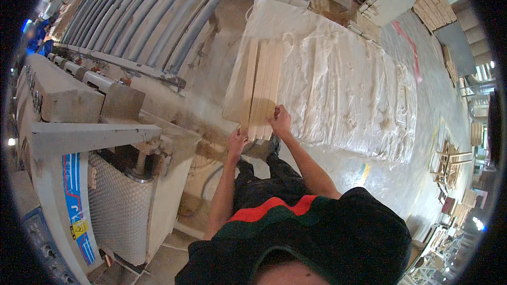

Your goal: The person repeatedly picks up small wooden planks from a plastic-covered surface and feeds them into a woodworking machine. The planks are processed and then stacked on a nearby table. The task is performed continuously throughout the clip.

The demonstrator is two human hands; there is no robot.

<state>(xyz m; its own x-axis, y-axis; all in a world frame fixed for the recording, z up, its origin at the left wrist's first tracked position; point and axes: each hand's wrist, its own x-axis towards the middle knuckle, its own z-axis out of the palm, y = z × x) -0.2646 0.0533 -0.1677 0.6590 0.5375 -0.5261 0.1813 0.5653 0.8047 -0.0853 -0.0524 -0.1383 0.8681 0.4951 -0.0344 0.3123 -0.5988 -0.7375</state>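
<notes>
Several pale wooden slats (266, 82) lie side by side, lengthwise away from me, on a stack wrapped in clear plastic film (338, 89). A dark gap parts the leftmost slat (249, 84) from the others. At the near left end, my left hand (238, 140) is closed on that slat's edge. My right hand (280, 120) grips the right side of the group close to its near end, fingers bent over the edge. The undersides of the slats and some fingertips are hidden.
To my left stands a machine with a textured roller (120, 208) and a beige metal arm (92, 134). A roller conveyor (140, 21) runs beyond it at the far left. Concrete floor (401, 47) and a wooden rack (450, 161) lie to the right.
</notes>
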